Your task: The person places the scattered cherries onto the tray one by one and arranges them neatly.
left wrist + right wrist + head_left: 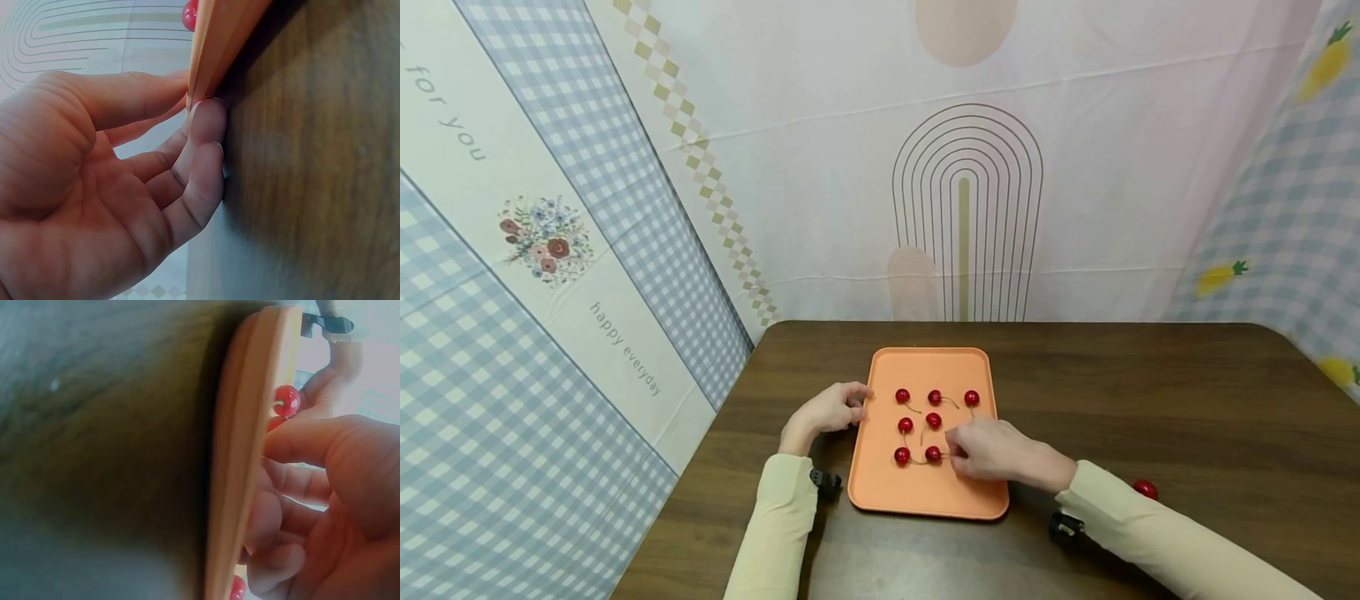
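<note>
An orange rectangular tray [925, 497] lies on the table with several red cherries on it, their stems showing. My left hand [831, 408] holds the tray's left rim. In the left wrist view, the thumb [147, 94] is at the rim's top and bent fingers are against its outer side. Over the right part of the tray is my right hand [992, 450], its fingers curled downward close beside a cherry [933, 454] and its stem. In the right wrist view the fingertips [278, 559] are partly behind the tray's wall; I cannot tell whether they hold a cherry.
Another cherry [1145, 489] lies on the dark wooden table [1150, 392], partly behind the right sleeve. Patterned cloth [820, 167] hangs behind and left of the table. A black wrist camera [826, 483] sits on the left wrist, another [1065, 527] on the right.
</note>
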`<state>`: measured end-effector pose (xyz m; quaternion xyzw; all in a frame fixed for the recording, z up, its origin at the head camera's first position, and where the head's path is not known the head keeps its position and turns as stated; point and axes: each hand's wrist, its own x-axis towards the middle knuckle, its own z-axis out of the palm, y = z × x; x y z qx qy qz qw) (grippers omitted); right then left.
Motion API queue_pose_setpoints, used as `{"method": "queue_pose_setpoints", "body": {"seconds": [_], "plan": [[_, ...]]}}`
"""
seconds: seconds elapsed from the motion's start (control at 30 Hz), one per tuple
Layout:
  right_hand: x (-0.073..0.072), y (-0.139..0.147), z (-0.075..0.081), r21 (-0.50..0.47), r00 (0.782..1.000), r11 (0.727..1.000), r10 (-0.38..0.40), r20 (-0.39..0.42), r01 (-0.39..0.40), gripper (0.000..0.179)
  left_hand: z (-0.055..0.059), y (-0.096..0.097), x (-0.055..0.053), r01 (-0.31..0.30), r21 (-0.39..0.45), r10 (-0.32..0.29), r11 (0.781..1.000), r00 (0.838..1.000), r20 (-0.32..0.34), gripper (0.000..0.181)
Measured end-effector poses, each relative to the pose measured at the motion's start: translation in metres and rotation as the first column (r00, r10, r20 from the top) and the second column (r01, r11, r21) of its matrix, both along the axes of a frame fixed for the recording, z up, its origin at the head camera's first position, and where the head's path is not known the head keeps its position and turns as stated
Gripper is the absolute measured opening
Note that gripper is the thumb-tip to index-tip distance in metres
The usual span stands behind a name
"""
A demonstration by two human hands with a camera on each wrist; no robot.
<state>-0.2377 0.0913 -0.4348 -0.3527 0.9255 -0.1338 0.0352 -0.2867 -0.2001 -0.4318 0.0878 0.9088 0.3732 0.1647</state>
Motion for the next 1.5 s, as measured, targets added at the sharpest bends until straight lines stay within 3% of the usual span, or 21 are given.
{"method": "queue_pose_setpoints", "body": {"seconds": [0.3, 0.6, 0.77, 0.93, 1.13, 1.3, 1.5], "plan": [[0.006, 0.014, 0.031, -0.006, 0.999, 0.999, -0.038, 0.005, 0.038, 0.021, -0.001, -0.001, 0.001, 0.000, 0.012, 0.000, 1.000, 1.000, 0.003, 0.033], [0.008, 0.061, 0.055, -0.097, 0.993, 0.990, -0.099, 0.057, 0.104, 0.010, -0.001, -0.003, -0.001, 0.004, 0.005, -0.004, 1.000, 1.000, -0.008, 0.033], [0.012, 0.087, 0.061, -0.123, 0.993, 0.986, -0.114, 0.028, 0.116, 0.012, -0.001, -0.004, -0.001, 0.000, 0.004, 0.000, 1.000, 1.000, -0.001, 0.034], [0.017, 0.111, 0.063, -0.127, 0.993, 0.984, -0.121, 0.009, 0.122, 0.009, 0.000, -0.004, 0.000, 0.002, -0.001, -0.002, 1.000, 1.000, 0.002, 0.034], [0.025, 0.144, 0.061, -0.133, 0.993, 0.984, -0.112, 0.046, 0.117, 0.006, 0.000, -0.002, -0.001, 0.014, -0.003, -0.014, 1.000, 1.000, -0.005, 0.033], [0.031, 0.167, 0.054, -0.118, 0.988, 0.989, -0.076, 0.131, 0.092, 0.014, 0.001, -0.002, 0.000, 0.015, -0.014, -0.015, 1.000, 1.000, -0.009, 0.033], [0.035, 0.190, 0.045, -0.058, 0.966, 0.996, -0.051, 0.255, 0.068, 0.024, 0.001, -0.002, 0.000, 0.017, -0.016, -0.017, 1.000, 1.000, -0.008, 0.033]]}}
